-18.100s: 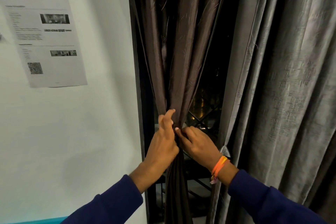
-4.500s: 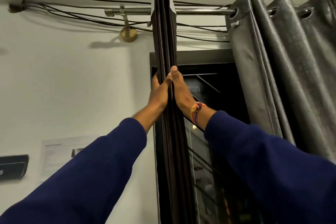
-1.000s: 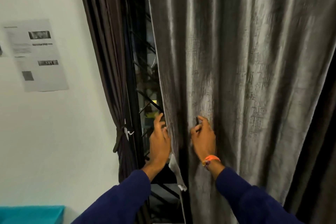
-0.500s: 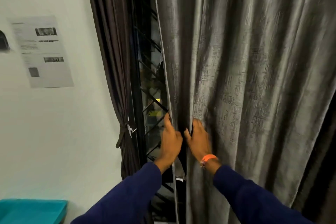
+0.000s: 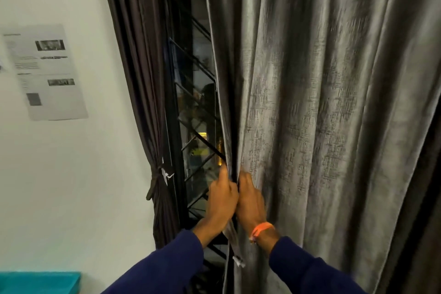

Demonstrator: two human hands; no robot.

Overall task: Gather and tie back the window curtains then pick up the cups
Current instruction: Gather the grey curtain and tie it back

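Curtains, two: one grey textured curtain [image 5: 310, 102] hanging loose in broad folds across the right of the view, and one dark brown curtain [image 5: 140, 74] at the left of the window, gathered and bound low down by a dark tie [image 5: 154, 179] with a small white tag beside it. Hands, two, both in dark blue sleeves: left hand [image 5: 223, 198] and right hand [image 5: 250, 200] are side by side, touching, fingers curled round the grey curtain's left edge, bunching a narrow fold between them; an orange wristband [image 5: 261, 228] sits on the right wrist. A second small white tag [image 5: 238, 262] hangs at the grey curtain's edge below the hands. Between the two curtains, one strip of dark window [image 5: 191, 107] with black diagonal grille bars, partly covered by the grey curtain; faint lights show through the glass. Wall, left: one printed sheet [image 5: 47, 71] with two small photos and a dark square; its text is too blurred to read. Near left corner: one teal object [image 5: 38, 283], edge only. Cups: not in view.
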